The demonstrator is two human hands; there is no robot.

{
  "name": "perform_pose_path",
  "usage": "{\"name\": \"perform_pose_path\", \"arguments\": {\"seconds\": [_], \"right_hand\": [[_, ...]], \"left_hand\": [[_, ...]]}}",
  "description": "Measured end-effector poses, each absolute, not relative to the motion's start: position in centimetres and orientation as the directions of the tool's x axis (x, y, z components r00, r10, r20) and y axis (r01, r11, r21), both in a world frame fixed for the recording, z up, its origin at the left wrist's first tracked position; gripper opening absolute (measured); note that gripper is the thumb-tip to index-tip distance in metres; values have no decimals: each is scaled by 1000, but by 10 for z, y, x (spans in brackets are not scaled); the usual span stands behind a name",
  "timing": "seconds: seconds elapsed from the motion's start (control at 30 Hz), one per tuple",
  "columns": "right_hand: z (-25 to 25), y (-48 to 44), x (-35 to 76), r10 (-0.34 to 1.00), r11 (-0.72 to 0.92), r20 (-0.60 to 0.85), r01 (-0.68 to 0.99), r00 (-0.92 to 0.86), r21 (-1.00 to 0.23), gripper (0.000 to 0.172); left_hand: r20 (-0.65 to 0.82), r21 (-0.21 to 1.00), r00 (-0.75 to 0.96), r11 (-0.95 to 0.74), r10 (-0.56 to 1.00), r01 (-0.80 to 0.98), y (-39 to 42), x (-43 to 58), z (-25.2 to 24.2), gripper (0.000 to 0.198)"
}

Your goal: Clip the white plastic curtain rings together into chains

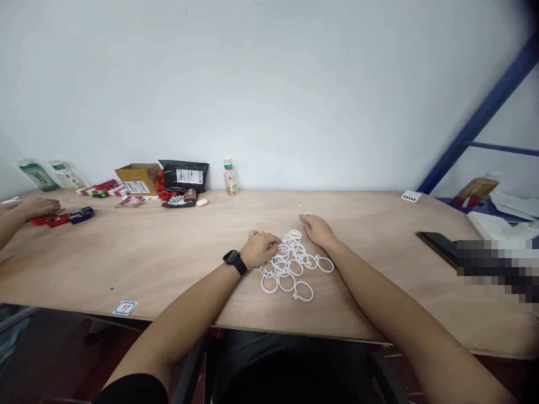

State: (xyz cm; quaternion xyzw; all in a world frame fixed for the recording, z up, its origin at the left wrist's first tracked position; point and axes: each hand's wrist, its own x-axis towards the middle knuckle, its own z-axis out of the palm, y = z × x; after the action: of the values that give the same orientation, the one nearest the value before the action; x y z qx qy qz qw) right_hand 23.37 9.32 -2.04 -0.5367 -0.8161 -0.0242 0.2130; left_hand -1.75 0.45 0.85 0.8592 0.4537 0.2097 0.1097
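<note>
A loose pile of white plastic rings [295,267], several with a small tab on the rim like curtain rings, lies on the wooden table in front of me. My left hand [259,248], a black watch [234,261] on its wrist, rests at the pile's left side. Its fingers are bent in against the rings, and what they pinch, if anything, is hidden. Beyond the pile on the right is my right hand [319,230], fingers together and pointing left. A bit of one white ring [308,213] shows behind these fingers, which appear closed on it.
Along the wall stand a drink bottle [230,178], a black parcel bag [184,175] and an open cardboard box [138,178]. At far left another person's hand [44,207] touches red and blue items [63,217]. A dark flat device [438,247] lies on the right.
</note>
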Motion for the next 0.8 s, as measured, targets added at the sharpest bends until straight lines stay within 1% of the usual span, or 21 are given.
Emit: {"name": "perform_pose_path", "arguments": {"seconds": [0.27, 0.37, 0.4, 0.47, 0.57, 0.63, 0.7, 0.8], "right_hand": [[-12, 87, 232, 869, 323, 440, 932, -225, -162, 54], [-9, 84, 231, 856, 330, 475, 922, -204, -200, 60], [-9, 84, 231, 847, 350, 490, 910, -206, -222, 59], [-9, 82, 230, 828, 428, 500, 861, -252, -274, 50], [-10, 79, 229, 776, 603, 463, 716, -427, -351, 34], [-10, 75, 227, 718, 693, 444, 615, -537, -376, 28], [-8, 71, 224, 679, 734, 441, 568, -587, -373, 23], [-4, 66, 221, 673, 739, 428, 570, -602, -360, 19]], "left_hand": [[263, 378, 498, -563, 826, 735, 4, -18, 10, 23], [264, 378, 496, -562, 827, 735, 4, -18, 10, 23], [263, 378, 498, -563, 827, 735, 4, -18, 10, 23], [259, 376, 501, -564, 826, 735, 4, -19, 11, 24], [253, 374, 505, -565, 825, 736, 3, -19, 11, 25], [253, 375, 507, -567, 824, 733, 4, -20, 11, 25], [262, 376, 507, -571, 821, 730, 4, -20, 11, 25], [281, 374, 506, -578, 816, 725, 4, -20, 10, 24]]}}
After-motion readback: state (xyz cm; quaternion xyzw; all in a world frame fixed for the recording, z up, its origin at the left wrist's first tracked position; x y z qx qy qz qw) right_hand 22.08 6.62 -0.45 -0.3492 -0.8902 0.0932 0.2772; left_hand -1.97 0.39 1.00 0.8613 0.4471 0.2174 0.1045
